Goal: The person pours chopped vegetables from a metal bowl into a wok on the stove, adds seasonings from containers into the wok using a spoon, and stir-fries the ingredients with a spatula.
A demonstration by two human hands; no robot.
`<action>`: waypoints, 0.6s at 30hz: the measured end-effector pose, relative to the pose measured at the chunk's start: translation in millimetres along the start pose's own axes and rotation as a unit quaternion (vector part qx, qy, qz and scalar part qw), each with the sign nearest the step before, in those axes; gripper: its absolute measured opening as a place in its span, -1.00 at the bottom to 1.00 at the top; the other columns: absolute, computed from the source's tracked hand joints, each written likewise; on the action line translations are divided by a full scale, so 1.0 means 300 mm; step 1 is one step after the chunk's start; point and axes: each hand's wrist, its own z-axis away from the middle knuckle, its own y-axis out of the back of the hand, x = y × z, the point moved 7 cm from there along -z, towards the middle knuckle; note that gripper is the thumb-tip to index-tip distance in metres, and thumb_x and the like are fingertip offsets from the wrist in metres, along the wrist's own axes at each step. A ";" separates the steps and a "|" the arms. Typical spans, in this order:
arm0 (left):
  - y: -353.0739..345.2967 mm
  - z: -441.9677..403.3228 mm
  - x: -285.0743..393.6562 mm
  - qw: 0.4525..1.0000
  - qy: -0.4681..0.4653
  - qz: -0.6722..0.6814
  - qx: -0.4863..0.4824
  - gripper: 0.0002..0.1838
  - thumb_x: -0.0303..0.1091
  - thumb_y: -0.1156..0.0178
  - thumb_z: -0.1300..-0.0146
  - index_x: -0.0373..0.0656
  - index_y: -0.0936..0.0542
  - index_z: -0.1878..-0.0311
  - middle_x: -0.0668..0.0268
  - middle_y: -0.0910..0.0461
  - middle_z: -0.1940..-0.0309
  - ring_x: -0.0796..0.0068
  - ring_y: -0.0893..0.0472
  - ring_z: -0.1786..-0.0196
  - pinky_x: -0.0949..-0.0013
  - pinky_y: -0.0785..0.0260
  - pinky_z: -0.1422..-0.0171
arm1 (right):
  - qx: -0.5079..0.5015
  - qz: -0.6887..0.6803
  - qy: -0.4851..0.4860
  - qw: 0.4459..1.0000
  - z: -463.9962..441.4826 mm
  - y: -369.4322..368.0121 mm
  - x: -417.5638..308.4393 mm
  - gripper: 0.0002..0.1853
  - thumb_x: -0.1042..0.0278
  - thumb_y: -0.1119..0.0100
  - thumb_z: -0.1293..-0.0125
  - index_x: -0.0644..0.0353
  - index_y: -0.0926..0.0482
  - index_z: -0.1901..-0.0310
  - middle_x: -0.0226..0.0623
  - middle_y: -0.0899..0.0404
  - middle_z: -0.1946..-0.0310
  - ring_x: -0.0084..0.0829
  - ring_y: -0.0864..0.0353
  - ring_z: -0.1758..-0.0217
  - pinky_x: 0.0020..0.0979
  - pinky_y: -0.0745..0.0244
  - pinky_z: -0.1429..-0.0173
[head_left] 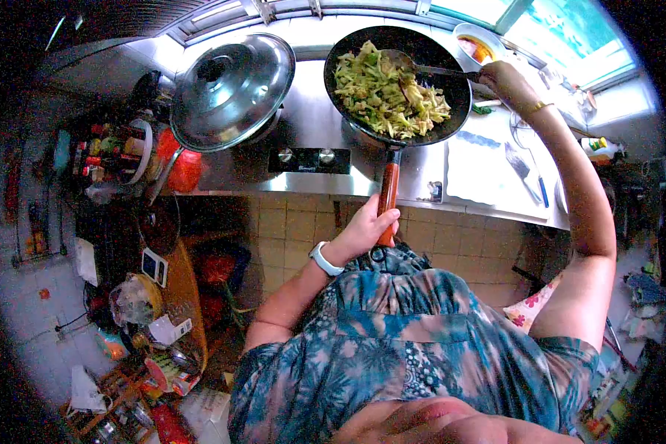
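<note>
A dark wok (451, 111) sits on the right side of the stove, its reddish-brown handle (389, 185) pointing toward me. My left hand (368, 228) is wrapped around that handle. Chopped green and yellowish food (388, 96) fills much of the wok. At the wok's far right rim, my right hand (502, 80) is closed on the handle of a metal spatula (436, 70). The spatula's head lies in the food, partly covered, so its exact shape is hard to make out.
Left of the wok, a large pan with a shiny metal lid (237, 92) covers the other burner. A white bowl (462, 31) with orange-red contents stands behind my right hand. A white cutting board (481, 170) and a knife (525, 174) lie right of the stove. Stove knobs (307, 157) face me.
</note>
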 end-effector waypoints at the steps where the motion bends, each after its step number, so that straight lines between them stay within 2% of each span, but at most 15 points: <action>1: 0.008 -0.002 -0.011 1.000 -0.002 -0.006 0.004 -0.54 -0.26 0.02 -0.43 -0.21 -0.20 -0.31 0.36 -0.45 0.41 0.60 -0.50 0.43 0.48 -0.48 0.40 | 0.000 0.002 0.000 1.000 0.062 0.029 -0.053 -0.78 0.29 -0.13 -0.27 0.29 -0.63 0.30 -0.01 -0.62 0.37 -0.07 -0.63 0.27 -0.20 -0.48 0.18; 3: 0.010 -0.002 -0.014 1.000 0.002 -0.009 0.004 -0.54 -0.27 0.01 -0.43 -0.21 -0.20 -0.31 0.36 -0.45 0.41 0.60 -0.50 0.43 0.48 -0.48 0.39 | 0.016 0.241 0.061 0.968 0.188 0.086 -0.167 -0.77 0.27 -0.07 -0.31 0.20 -0.62 0.16 -0.05 -0.61 0.42 -0.11 -0.64 0.28 -0.22 -0.50 0.25; 5: 0.007 0.001 -0.009 1.000 0.006 -0.011 0.003 -0.54 -0.28 0.01 -0.43 -0.21 -0.21 -0.31 0.36 -0.45 0.42 0.60 -0.49 0.43 0.48 -0.48 0.39 | 0.027 0.342 0.075 0.936 0.288 0.088 -0.236 -0.70 0.34 -0.02 -0.31 0.07 -0.54 -0.06 -0.17 -0.58 0.46 -0.23 -0.64 0.33 -0.28 -0.52 0.33; 7: 0.000 0.006 0.009 1.000 0.000 0.013 0.004 -0.55 -0.28 0.02 -0.43 -0.20 -0.22 -0.31 0.36 -0.45 0.44 0.59 -0.49 0.45 0.47 -0.48 0.39 | 0.077 0.433 0.133 0.888 0.384 0.047 -0.282 -0.56 0.43 0.03 -0.30 -0.03 -0.41 -0.23 -0.30 -0.49 0.46 -0.38 -0.61 0.41 -0.37 -0.51 0.39; 8: 0.002 0.005 0.005 1.000 -0.001 0.013 0.005 -0.55 -0.28 0.02 -0.43 -0.20 -0.22 -0.31 0.36 -0.45 0.44 0.59 -0.49 0.45 0.47 -0.48 0.39 | 0.110 0.424 0.164 0.884 0.430 0.040 -0.310 -0.48 0.51 0.04 -0.25 -0.05 -0.37 -0.27 -0.36 -0.44 0.43 -0.46 -0.55 0.43 -0.40 -0.49 0.42; 9: 0.004 0.003 0.001 1.000 -0.006 0.012 0.006 -0.55 -0.28 0.02 -0.43 -0.19 -0.22 -0.31 0.37 -0.45 0.44 0.59 -0.49 0.45 0.46 -0.48 0.39 | 0.105 0.430 0.164 0.881 0.466 0.022 -0.331 -0.44 0.51 0.04 -0.23 -0.05 -0.34 -0.30 -0.33 -0.44 0.42 -0.45 -0.54 0.41 -0.42 -0.48 0.43; 14: 0.002 0.015 0.018 1.000 -0.010 0.002 0.011 -0.55 -0.28 0.02 -0.43 -0.18 -0.23 -0.31 0.37 -0.46 0.44 0.59 -0.50 0.46 0.46 -0.48 0.39 | -0.020 0.433 0.152 0.888 0.607 -0.104 -0.310 -0.30 0.53 0.02 -0.18 -0.08 -0.19 -0.41 -0.28 -0.41 0.30 -0.43 -0.52 0.34 -0.45 -0.48 0.40; 17: 0.003 0.020 0.024 1.000 -0.016 -0.003 0.008 -0.56 -0.27 0.01 -0.43 -0.17 -0.23 -0.30 0.37 -0.47 0.44 0.60 -0.50 0.45 0.47 -0.48 0.39 | 0.029 0.427 0.171 0.887 0.593 -0.068 -0.249 -0.30 0.54 0.00 -0.17 -0.13 -0.23 -0.39 -0.28 -0.42 0.32 -0.43 -0.51 0.40 -0.43 -0.47 0.44; 18: 0.007 0.016 0.012 1.000 -0.011 -0.003 0.010 -0.55 -0.27 0.01 -0.43 -0.18 -0.23 -0.30 0.37 -0.47 0.44 0.60 -0.50 0.45 0.47 -0.48 0.39 | 0.029 0.412 0.144 0.899 0.571 -0.003 -0.260 -0.33 0.54 -0.01 -0.18 -0.21 -0.29 -0.36 -0.30 -0.43 0.36 -0.40 -0.52 0.45 -0.40 -0.48 0.45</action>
